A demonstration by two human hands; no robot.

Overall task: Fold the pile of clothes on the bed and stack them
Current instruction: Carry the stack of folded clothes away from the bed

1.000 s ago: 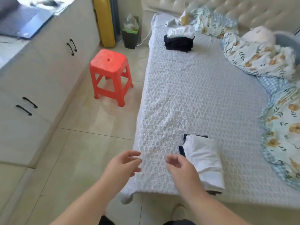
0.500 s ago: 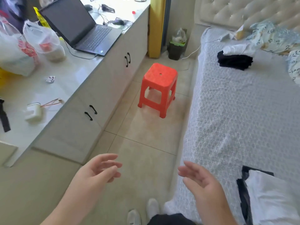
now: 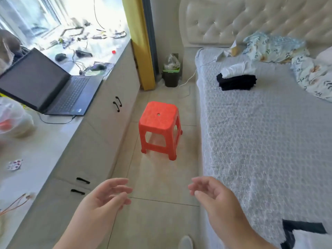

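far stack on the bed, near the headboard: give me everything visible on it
The far stack sits on the grey textured bedspread, toward the headboard end and nearer the bed's floor-side edge. It has a thick base of folded black fabric in several layers, with a white garment, loosely rolled or folded, on top and slightly off-centre. It looks like soft cloth. Neither hand touches it; the floral bedding lies beside it, apart.

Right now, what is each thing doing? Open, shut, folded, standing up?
Left hand: open, holding nothing.
Right hand: open, holding nothing.
Laptop: lid open, screen dark.
Stool: upright on the floor.
Far stack: folded, white on black, on the bed.
Near stack: folded, white on black, at the bed's edge.
Cupboard doors: shut.
Bin: upright, bag inside.
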